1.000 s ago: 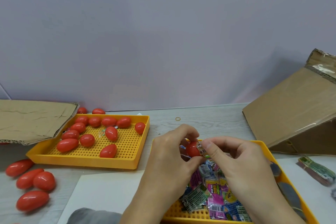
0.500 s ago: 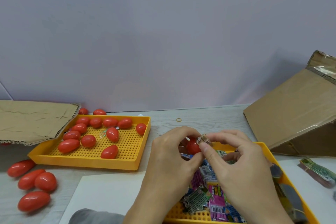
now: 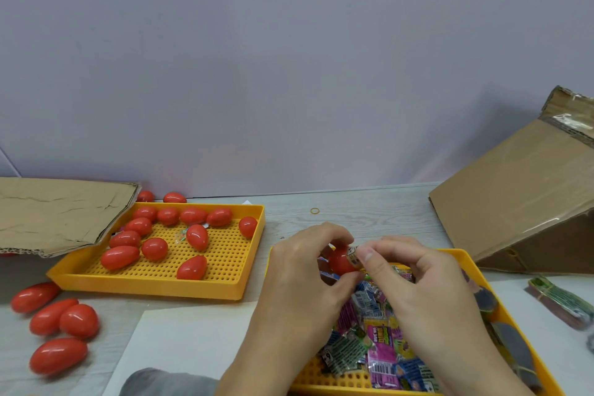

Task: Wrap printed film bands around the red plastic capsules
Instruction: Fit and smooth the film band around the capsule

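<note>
My left hand (image 3: 305, 273) grips a red capsule (image 3: 340, 260) above the right yellow tray (image 3: 472, 270). My right hand (image 3: 414, 283) pinches a printed film band (image 3: 353, 256) against the capsule's right end. Beneath both hands the tray holds a heap of colourful printed packets (image 3: 379, 341). The left yellow tray (image 3: 160, 283) holds several bare red capsules (image 3: 196, 236). More loose capsules (image 3: 78, 321) lie on the table at the far left.
A torn cardboard sheet (image 3: 61, 212) overlaps the left tray's back corner. A tilted cardboard box (image 3: 520, 202) stands at the right. A bundle of bands (image 3: 562, 300) lies on white paper at far right. A rubber band (image 3: 315, 210) lies near the wall.
My right hand's pinch on the band has shifted from the capsule's top to its right end. Both hands stay together over the right tray.
</note>
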Demonstrator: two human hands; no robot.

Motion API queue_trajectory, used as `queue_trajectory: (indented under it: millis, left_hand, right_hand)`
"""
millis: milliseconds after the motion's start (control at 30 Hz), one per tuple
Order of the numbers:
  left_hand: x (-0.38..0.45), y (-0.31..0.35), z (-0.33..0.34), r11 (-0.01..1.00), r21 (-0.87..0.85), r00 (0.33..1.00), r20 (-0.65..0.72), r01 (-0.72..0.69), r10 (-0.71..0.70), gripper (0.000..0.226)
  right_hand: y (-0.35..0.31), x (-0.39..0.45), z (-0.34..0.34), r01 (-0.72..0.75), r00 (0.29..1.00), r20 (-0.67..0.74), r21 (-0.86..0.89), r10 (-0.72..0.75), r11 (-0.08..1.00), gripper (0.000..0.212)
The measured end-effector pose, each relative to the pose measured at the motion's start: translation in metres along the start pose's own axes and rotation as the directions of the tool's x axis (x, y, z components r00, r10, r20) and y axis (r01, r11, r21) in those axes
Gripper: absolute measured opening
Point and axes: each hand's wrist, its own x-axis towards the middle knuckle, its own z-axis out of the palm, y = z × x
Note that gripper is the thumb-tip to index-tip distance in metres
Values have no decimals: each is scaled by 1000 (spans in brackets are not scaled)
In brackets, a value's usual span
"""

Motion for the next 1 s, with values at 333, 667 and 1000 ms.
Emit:
queue_trajectory:
  millis: [333, 667, 1000]
  left_hand:
    - [0, 1, 2, 999, -36, 998, -68, -13, 10, 20]
    - [2, 2, 6, 957, -266, 983, -107, 118, -150, 35]
    - [3, 9, 5, 873, -469, 988, -10, 133, -156, 6]
  right_hand:
    - [1, -3, 2, 106, 990, -74, -139, -117, 985, 18]
    - [4, -6, 8, 207, 970, 17, -584, -244, 785, 44]
    - [6, -5, 6, 257, 935, -46, -599, -353, 759, 41]
